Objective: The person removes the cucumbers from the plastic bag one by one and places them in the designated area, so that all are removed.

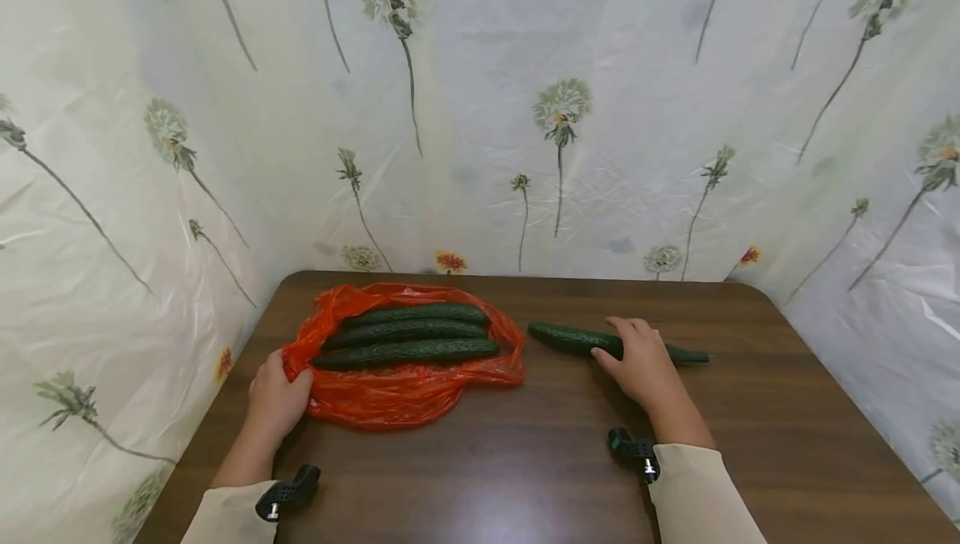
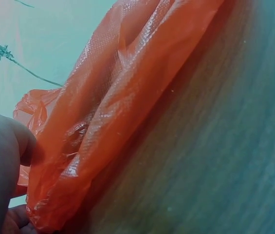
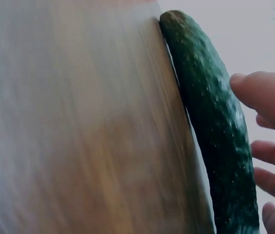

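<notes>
Brown wooden table [image 1: 420, 481], patterned sheeting [image 1: 480, 152] behind its far edge. Red plastic bag [image 1: 382, 401] spread towards the far left corner, mouth gaping upward; three cucumbers [image 1: 412, 331] side by side within. Single cucumber [image 1: 573, 339] outside, near the far edge, right of the bag and just apart from it, lying roughly parallel to that edge.

Left hand [image 1: 277, 394]: pinching the bag's left rim, thumb nearest, close to the table's left edge. Right hand [image 1: 643, 365]: set across the single cucumber's middle, thumb on the near side, fingers beyond. Thumb tip at the skin in the right wrist view; fingertips out of sight, so a firm grasp or a mere touch, cannot tell.

Handling, by judgement: cucumber moderately heavy, stiff, likely to snap if bent hard; bumpy skin should give purchase, though its sheen hints at some slip. Best taken about mid-length, thumb opposing fingers, for balance. Bag film light, limp, prone to crumple or tear; gather a good fold at the rim
</notes>
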Demonstrator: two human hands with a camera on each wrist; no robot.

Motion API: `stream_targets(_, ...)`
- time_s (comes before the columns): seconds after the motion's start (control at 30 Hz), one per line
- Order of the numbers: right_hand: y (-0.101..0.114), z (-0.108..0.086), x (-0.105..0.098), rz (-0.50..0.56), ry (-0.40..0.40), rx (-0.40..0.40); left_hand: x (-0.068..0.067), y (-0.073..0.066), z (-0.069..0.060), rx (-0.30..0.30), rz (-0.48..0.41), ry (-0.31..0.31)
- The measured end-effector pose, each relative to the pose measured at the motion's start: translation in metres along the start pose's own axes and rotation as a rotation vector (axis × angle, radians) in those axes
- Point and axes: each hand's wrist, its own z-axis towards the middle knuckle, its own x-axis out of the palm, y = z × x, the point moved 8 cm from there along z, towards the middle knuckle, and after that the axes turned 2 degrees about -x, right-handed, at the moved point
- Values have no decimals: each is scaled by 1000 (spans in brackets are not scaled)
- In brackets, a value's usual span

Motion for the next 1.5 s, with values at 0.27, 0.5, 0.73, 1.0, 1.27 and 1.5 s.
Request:
stream_targets(0.27, 15, -2, -2, 54, -53, -9, -1, -3, 2, 6, -12, -6)
stream_targets(0.5, 43, -3, 8, 57, -77, -94, -5, 3, 1, -23, -12, 16)
stream_targets(0.73, 64, -2, 13, 49, -79, -141, -5, 2, 1, -12, -11, 11)
stream_targets(1.0, 91, -6, 17, 42, -97, -221, -3, -4, 5, 8, -9, 7)
stream_targets(1.27, 120, -11, 27, 26, -73, -282, 0, -1, 2, -9, -26, 19)
stream_targets(1.5, 149, -13, 35, 49, -46, -324, -1, -1, 2, -1, -25, -1)
